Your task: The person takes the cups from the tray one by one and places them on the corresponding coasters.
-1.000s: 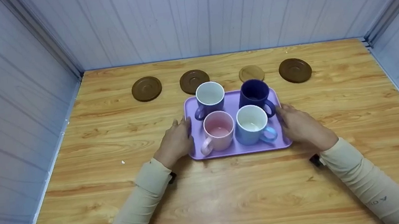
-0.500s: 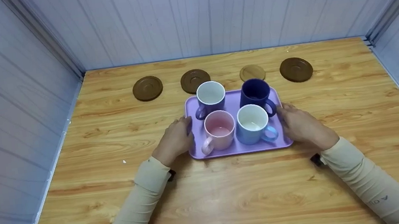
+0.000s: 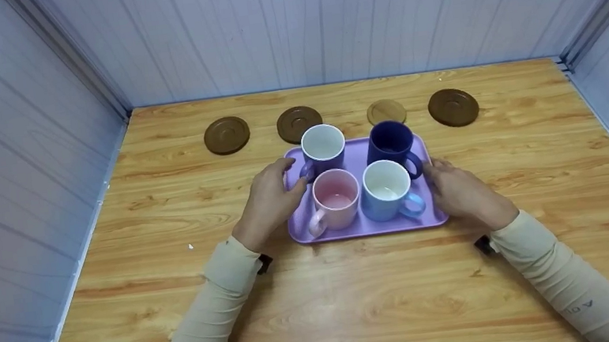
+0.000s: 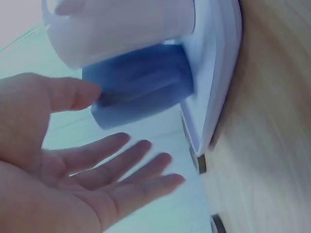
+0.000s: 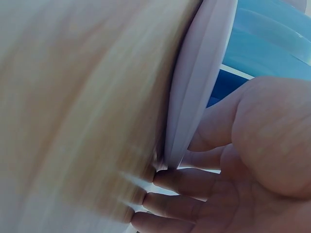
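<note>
A lilac tray [image 3: 357, 156] on the table bears several mugs. A purple mug with a white inside [image 3: 323, 144] stands at its back left and a navy mug [image 3: 386, 150] at its back right. In front are a pink mug [image 3: 339, 213] and a light blue mug [image 3: 381, 207]. My left hand [image 3: 268, 204] reaches over the tray's left rim with spread fingers, thumb at the purple mug's handle; the left wrist view shows nothing in the palm. At the right rim, my right hand [image 3: 464, 192] holds the tray, thumb inside and fingertips low against the outer edge.
Along the back of the table lie dark brown coasters: a far-left one [image 3: 226, 135], one behind the purple mug [image 3: 299, 124] and a far-right one [image 3: 453, 107]. A smaller light wooden coaster [image 3: 386, 111] lies behind the navy mug. Panelled walls [image 3: 292, 27] enclose the table.
My left hand has left the tray's left rim, opened and moved up and inward toward the purple mug's handle. The right hand, tray and mugs have stayed in place.
</note>
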Available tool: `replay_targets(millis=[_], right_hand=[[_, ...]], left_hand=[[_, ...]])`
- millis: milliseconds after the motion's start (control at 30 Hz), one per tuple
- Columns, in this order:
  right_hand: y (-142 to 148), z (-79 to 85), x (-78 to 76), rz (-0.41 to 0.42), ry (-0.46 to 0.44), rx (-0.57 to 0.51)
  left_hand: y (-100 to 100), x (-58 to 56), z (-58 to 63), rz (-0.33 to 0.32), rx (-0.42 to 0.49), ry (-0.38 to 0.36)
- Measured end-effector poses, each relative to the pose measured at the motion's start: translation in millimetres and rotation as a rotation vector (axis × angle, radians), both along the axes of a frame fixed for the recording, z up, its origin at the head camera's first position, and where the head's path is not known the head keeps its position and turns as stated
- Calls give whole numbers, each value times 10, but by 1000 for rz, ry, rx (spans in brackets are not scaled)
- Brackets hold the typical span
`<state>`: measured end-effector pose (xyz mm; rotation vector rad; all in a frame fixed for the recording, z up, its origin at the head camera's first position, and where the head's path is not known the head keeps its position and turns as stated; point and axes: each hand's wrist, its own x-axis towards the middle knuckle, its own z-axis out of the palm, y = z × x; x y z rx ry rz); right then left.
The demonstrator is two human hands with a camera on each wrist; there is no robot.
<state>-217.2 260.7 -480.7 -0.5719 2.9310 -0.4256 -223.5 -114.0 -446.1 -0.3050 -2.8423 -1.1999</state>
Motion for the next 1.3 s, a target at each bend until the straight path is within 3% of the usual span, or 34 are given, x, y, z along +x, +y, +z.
replay_targets(millis=[300, 867, 1300], right_hand=[[5, -3, 15, 7, 24, -10], [6, -17, 15, 18, 48, -25], [-6, 8, 21, -3, 18, -16]], left_hand=[[82, -31, -62, 10, 197, -16], [172, -64, -138, -2, 284, -33], [184, -79, -170, 9, 298, -15]])
